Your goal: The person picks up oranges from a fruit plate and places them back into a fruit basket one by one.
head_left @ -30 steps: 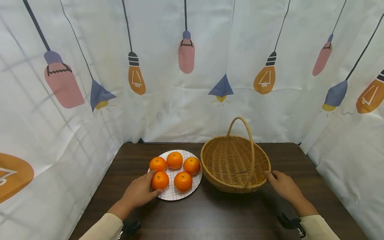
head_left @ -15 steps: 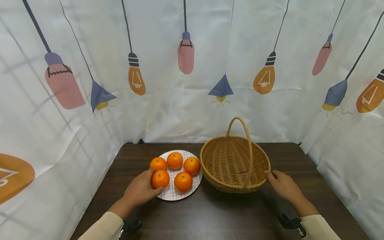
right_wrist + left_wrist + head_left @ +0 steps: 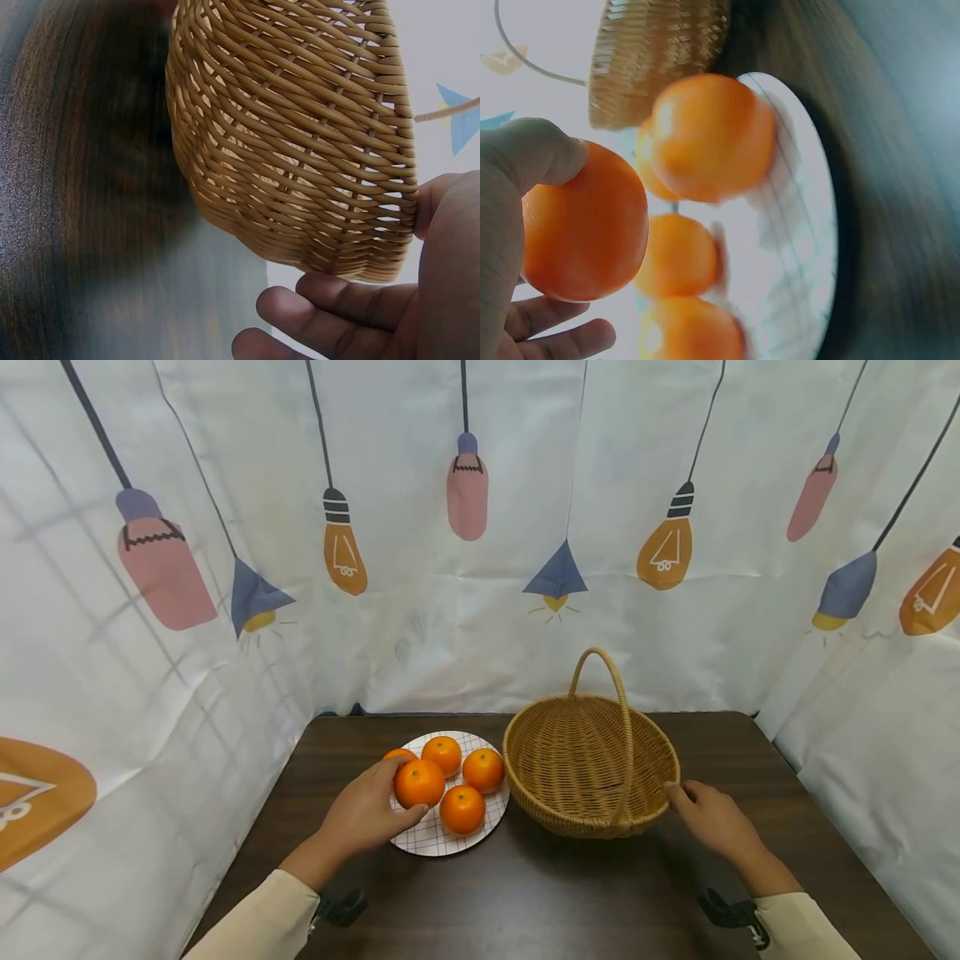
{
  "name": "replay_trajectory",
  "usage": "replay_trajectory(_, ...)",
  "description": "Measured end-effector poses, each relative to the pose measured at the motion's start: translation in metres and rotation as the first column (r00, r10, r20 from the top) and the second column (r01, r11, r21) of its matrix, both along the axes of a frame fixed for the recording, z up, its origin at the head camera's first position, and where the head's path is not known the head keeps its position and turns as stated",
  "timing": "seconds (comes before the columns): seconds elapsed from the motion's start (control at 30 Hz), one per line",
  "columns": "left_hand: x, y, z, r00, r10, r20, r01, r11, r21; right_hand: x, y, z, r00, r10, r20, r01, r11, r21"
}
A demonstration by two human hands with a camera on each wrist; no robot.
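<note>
My left hand [image 3: 362, 810] grips an orange [image 3: 419, 784] between thumb and fingers over the left side of a round white plate [image 3: 429, 842] with a grid pattern. In the left wrist view the held orange [image 3: 589, 225] hangs above the plate, apart from the fruit lying on it. Several more oranges [image 3: 462, 810] rest on the plate, one partly hidden behind the held one. To the plate's right stands a wicker basket [image 3: 570, 756] with a tall arched handle and nothing inside. My right hand [image 3: 708, 822] pinches its right rim, thumb at the edge and fingers against the outer wall [image 3: 300, 150].
Everything stands on a dark wooden table [image 3: 525, 893]. Behind and at both sides hangs a white curtain [image 3: 420, 635] printed with lamps. The basket's left side comes close to the plate's right edge, and its handle [image 3: 624, 735] arches over the opening.
My left hand has lifted an orange off the plate and moved it slightly up and right. The right hand keeps its hold on the basket's rim.
</note>
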State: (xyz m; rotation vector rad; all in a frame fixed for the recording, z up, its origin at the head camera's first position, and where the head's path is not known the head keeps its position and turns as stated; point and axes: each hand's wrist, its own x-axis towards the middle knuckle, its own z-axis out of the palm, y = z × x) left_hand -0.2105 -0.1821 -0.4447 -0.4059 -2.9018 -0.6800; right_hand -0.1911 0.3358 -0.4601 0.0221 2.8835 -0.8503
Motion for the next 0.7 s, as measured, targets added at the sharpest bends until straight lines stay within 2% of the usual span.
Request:
replay_trajectory(0.27,0.003,0.018,0.018,0.999,-0.034,0.035,0.033,0.999,0.033,0.002,0.0,0.001,1.0,0.001,0.003,-0.001,1.0,0.005)
replay_trajectory(0.47,0.004,0.026,0.023,0.999,-0.05,0.015,0.049,0.998,0.036,0.004,-0.002,0.004,1.0,0.008,0.002,-0.008,1.0,0.006)
replay_trajectory(0.7,0.001,0.037,0.032,0.997,-0.081,-0.008,0.082,0.996,0.045,0.002,-0.001,0.005,1.0,0.008,-0.009,-0.008,1.0,0.014)
